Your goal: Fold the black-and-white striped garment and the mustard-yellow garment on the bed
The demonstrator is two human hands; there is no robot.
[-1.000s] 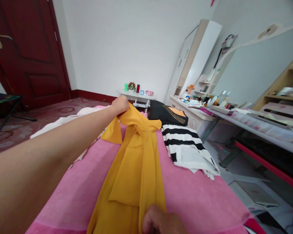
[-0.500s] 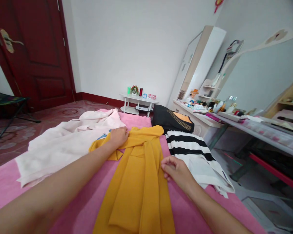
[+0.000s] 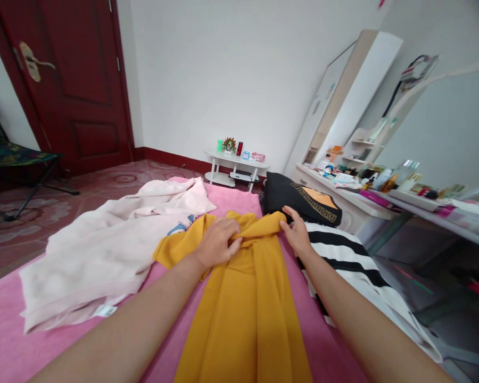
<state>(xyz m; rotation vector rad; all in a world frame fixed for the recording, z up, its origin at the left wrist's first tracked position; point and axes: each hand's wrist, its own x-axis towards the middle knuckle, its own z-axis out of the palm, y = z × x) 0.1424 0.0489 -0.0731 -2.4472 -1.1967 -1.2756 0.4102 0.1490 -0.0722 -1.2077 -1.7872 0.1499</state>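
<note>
A mustard-yellow garment lies lengthwise on the pink bed cover, with its far part bunched and folded across. My left hand has its fingers curled on the bunched fabric near the middle, gripping it. At the far right corner of the same garment, my right hand pinches the folded edge between thumb and fingers. Left of the yellow cloth a pale pink garment with a blue print is spread out. A black-and-white striped garment lies folded beside my right forearm.
Behind the striped piece sits a folded black garment with an orange and gold pattern. A low white table holding small items stands by the wall. Along the right runs a dressing table crowded with bottles. A folding chair is near the door.
My left hand has moved right along the yellow fabric. My right hand has gone from the garment's side to its far right corner. The view has shifted slightly left.
</note>
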